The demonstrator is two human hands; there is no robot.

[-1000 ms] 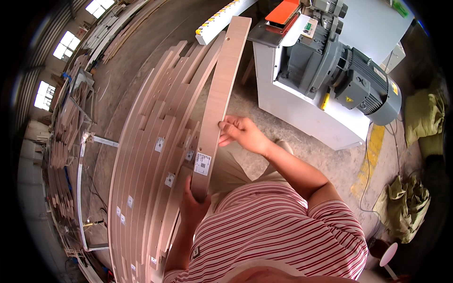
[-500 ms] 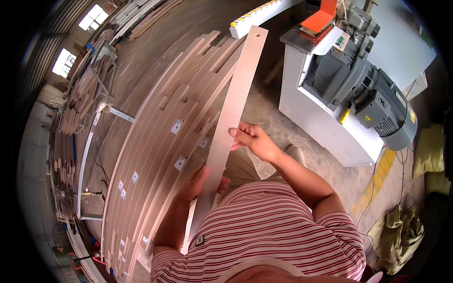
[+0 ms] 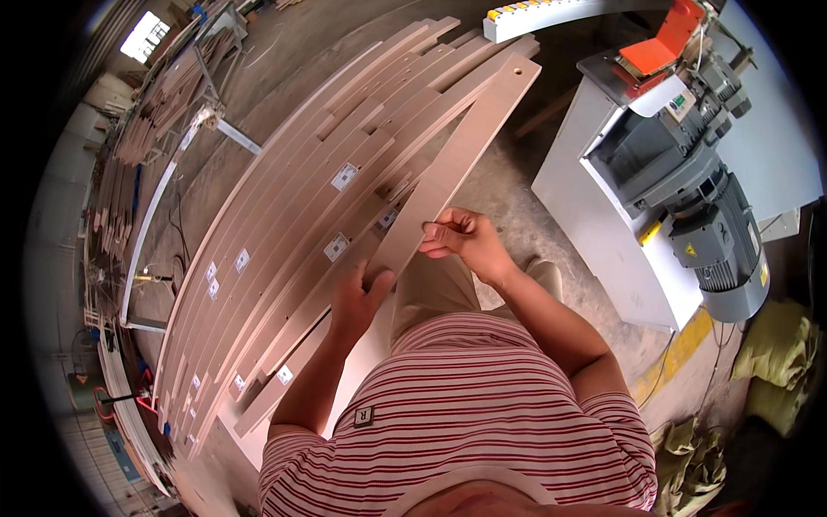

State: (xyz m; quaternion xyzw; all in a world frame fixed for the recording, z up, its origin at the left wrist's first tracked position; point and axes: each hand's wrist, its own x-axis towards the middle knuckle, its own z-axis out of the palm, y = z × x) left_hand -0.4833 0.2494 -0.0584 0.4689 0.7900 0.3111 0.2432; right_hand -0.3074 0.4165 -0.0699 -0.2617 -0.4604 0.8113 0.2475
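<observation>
A long, narrow, light-brown wooden board (image 3: 457,164) with a hole near its far end slants in front of me, from my left hand up to the far right. My left hand (image 3: 355,302) closes on its near part, thumb on the upper face; the fingers beneath are hidden. Further up, my right hand (image 3: 469,246) pinches the board's right edge between thumb and curled fingers. Left of the board lies a wide stack of similar boards (image 3: 301,198), several bearing white labels (image 3: 336,247). The held board's near end is hard to make out by my left hand.
A white machine cabinet (image 3: 594,198) with a large grey motor (image 3: 719,233) and an orange part (image 3: 663,47) stands at right. A white curved rail with yellow rollers (image 3: 560,19) is at the far edge. A metal frame (image 3: 142,250) stands left; green sacks (image 3: 775,353) lie lower right.
The board's far end has swung right and the board slants more. My left hand sits nearer my right hand, both still holding it. The whole view has shifted.
</observation>
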